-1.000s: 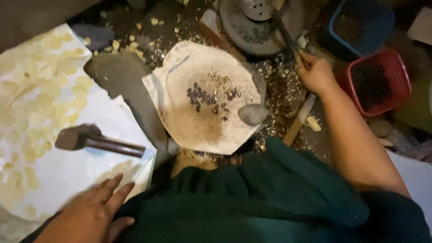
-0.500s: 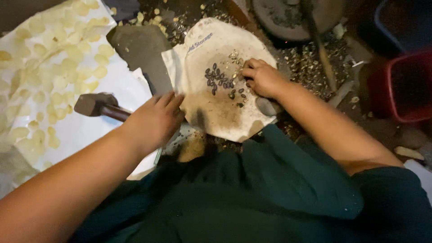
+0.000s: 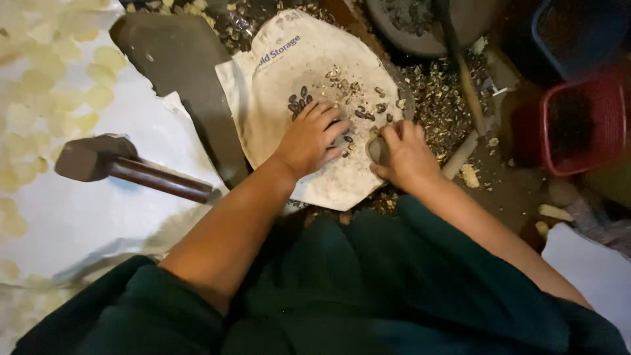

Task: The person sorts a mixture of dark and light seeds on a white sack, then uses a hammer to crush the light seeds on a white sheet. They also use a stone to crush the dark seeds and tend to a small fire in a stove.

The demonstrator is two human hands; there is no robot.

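the left hand (image 3: 310, 135) lies open, fingers spread, on a pale cloth (image 3: 309, 85) draped over a round slab, touching the dark seeds (image 3: 299, 100) scattered there. the right hand (image 3: 406, 154) sits just beside it at the cloth's edge, curled around a small grey stone (image 3: 377, 150). a hammer (image 3: 125, 167) rests apart on a white sheet (image 3: 98, 210) to the left, among pale yellow flakes (image 3: 39, 79). a red basket (image 3: 582, 125) stands to the right, shell bits (image 3: 437, 98) strewn between.

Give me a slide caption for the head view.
Left hand spread over dark seeds on a cloth-covered slab; right hand grips a stone.
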